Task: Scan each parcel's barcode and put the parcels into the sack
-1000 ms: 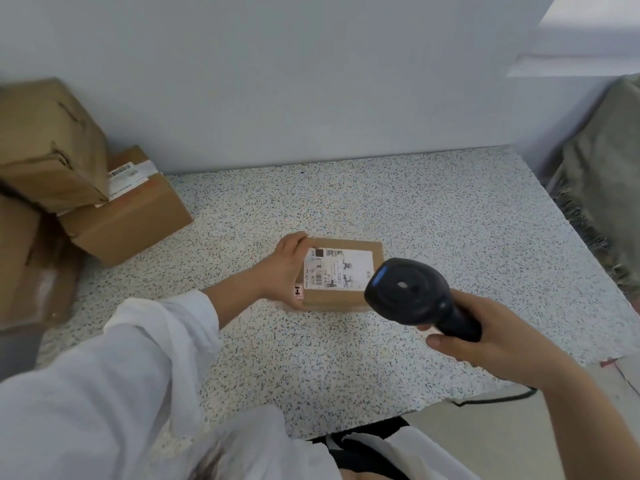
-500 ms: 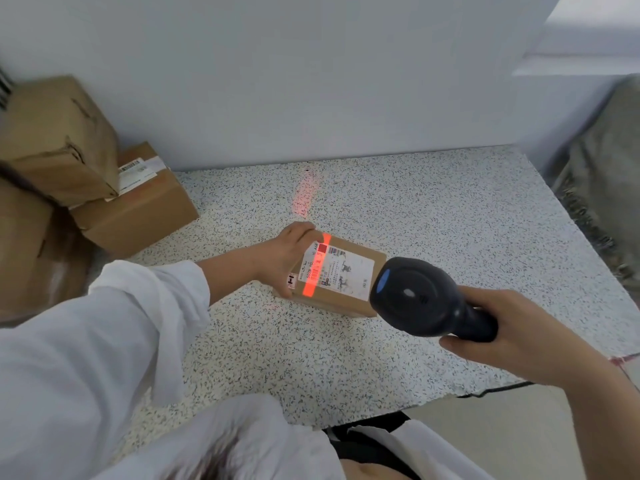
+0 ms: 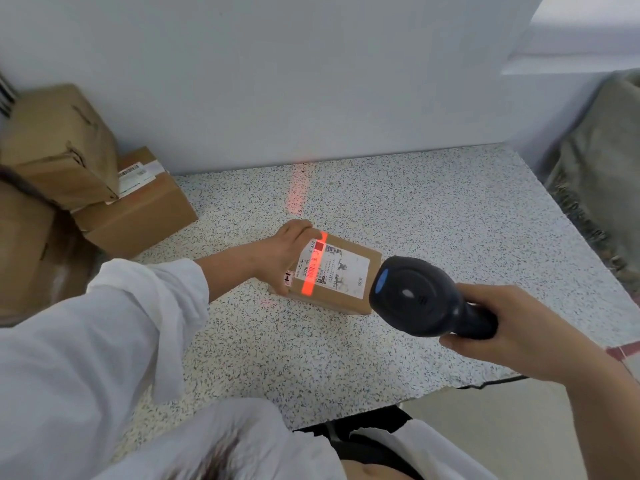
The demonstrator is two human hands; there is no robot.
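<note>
A small brown parcel (image 3: 360, 258) with a white label lies on the speckled table (image 3: 433, 209). My left hand (image 3: 282, 252) grips its left end, tilting it slightly. My right hand (image 3: 512, 323) is closed around a black barcode scanner (image 3: 422, 299), held just right of the parcel and aimed at it. A red scan line crosses the label's left part and spills onto the table behind. The grey-green sack (image 3: 602, 174) hangs beyond the table's right edge.
Several brown cardboard parcels (image 3: 131, 202) are stacked at the table's back left against the white wall. The scanner's black cable (image 3: 485, 384) runs along the table's front edge. The floor shows at the lower right.
The scanner's red beam came on and now lies across the label. My left hand turned and tilted the parcel a little. The scanner stayed near the parcel's right end.
</note>
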